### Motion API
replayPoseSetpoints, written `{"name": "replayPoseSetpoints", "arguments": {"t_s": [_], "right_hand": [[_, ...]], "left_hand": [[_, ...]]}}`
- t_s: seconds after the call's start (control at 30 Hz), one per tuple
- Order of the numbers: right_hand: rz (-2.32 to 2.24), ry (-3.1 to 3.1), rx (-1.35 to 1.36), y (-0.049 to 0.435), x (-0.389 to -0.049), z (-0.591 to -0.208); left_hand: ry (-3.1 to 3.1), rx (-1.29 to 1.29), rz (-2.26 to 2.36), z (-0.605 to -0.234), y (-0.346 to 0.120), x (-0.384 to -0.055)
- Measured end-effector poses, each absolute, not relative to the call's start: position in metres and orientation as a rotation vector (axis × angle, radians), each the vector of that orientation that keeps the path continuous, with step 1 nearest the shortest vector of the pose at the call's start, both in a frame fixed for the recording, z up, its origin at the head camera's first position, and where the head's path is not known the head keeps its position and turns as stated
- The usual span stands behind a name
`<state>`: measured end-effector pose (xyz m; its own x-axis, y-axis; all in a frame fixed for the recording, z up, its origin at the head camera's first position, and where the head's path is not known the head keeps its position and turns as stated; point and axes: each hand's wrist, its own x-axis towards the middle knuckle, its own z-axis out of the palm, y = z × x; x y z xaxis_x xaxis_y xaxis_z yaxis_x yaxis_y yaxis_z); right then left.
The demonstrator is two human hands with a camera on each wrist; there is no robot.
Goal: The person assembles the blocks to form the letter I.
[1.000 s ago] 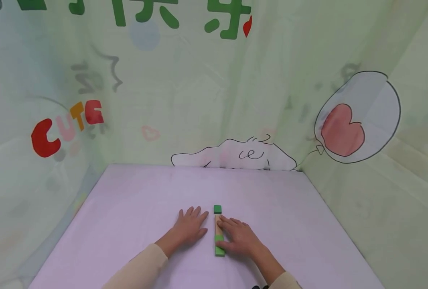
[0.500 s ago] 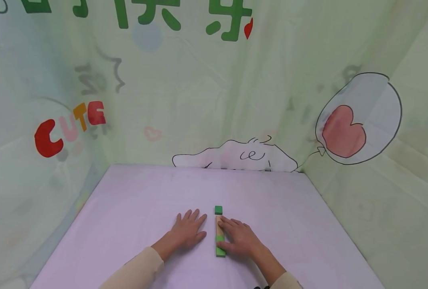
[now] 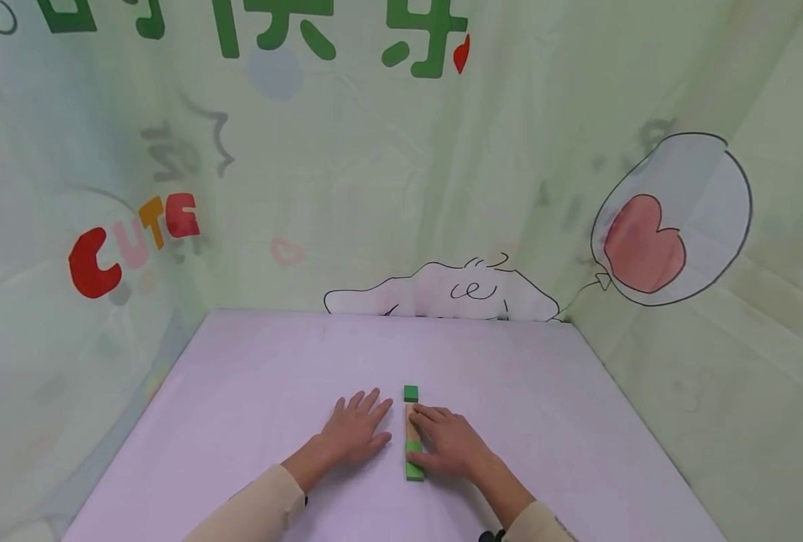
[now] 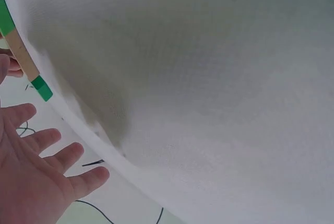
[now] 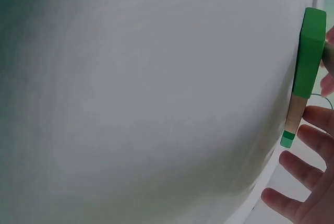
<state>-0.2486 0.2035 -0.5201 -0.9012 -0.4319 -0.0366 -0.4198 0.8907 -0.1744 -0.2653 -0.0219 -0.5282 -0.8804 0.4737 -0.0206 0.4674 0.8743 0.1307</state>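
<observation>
A row of small blocks runs away from me on the table in the head view. Nearest is a light green block [image 3: 415,474], then a plain wood-coloured block [image 3: 412,432], then a darker green block [image 3: 411,393] at the far end. My right hand [image 3: 454,446] lies along the row's right side, fingertips on the wood-coloured block and thumb over the light green one. To the left, my left hand [image 3: 355,429] is spread out, its fingers just short of the row. The right wrist view shows the light green block [image 5: 310,51] close up, beside outstretched fingers.
The table [image 3: 293,354] has a pale lilac cover. Behind it hangs a light green printed curtain [image 3: 374,165] with letters and a balloon drawing [image 3: 706,218]; it also closes in both sides.
My left hand drew slightly back and then forward again. The right hand and the blocks keep their places, while the head view shifts a little.
</observation>
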Motion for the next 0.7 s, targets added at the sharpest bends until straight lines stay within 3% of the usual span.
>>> {"name": "replayPoseSetpoints", "arguments": {"t_s": [0.7], "right_hand": [[-0.372,2.986,-0.677,0.2037,-0.2417,-0.5161]], "left_hand": [[2.913,0.740,0.288,-0.5280,-0.0225,-0.2625]]}}
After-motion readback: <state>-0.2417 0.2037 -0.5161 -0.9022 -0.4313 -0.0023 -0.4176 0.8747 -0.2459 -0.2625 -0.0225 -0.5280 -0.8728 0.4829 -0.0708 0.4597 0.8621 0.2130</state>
